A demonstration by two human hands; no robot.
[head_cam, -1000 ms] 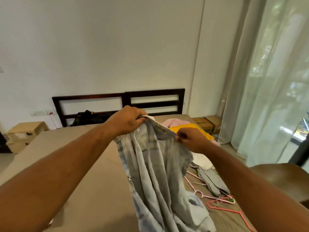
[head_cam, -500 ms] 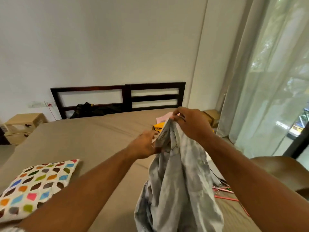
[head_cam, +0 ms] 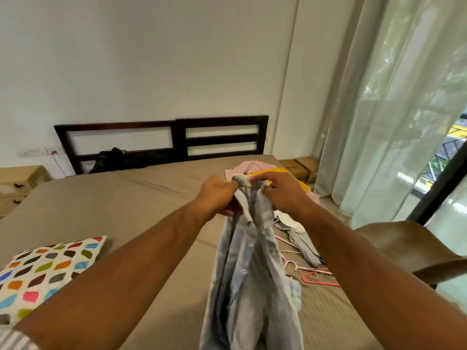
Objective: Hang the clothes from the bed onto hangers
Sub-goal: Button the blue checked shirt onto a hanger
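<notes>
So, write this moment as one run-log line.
shirt: held up over bed | left hand: grips shirt top | right hand: pinches shirt top | hangers: on bed, untouched

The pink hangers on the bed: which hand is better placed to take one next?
Right, probably. The pink hangers lie on the bed nearest the right hand, while the left hand grips the shirt and could carry it alone.

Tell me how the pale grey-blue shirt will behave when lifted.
Probably floppy: the pale grey-blue shirt hangs in long vertical folds below the left hand and right hand. Likely light, since both hands carry it by its top edge alone. It may slip or bunch if either hold loosens.
</notes>
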